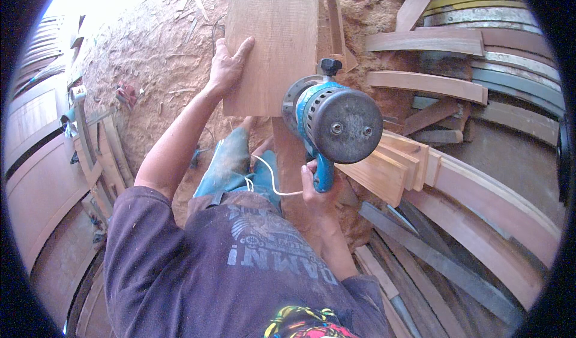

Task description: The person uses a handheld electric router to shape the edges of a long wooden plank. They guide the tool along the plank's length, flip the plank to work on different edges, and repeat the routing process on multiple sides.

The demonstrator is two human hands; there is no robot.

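A wide, pale brown wooden board (273, 35) stretches away from my body at the top centre. My left hand (231, 68) grips its left edge, thumb lying over the top face and the other fingers partly hidden past the side. At the board's near right corner sits a blue router (307, 107) with a round dark motor cap and a black knob. Its round base overlaps the board edge; the cutting bit is out of sight. My right hand (321, 191) is closed around the router's blue handle. A white cord (277, 185) runs from near my waist towards that hand.
Brown sawdust and shavings (156, 56) cover the ground. Stacked planks (426, 86) lie at the right, with several short, light wood pieces (384, 170) close to the router. Wooden panels and a frame (102, 152) stand at the left.
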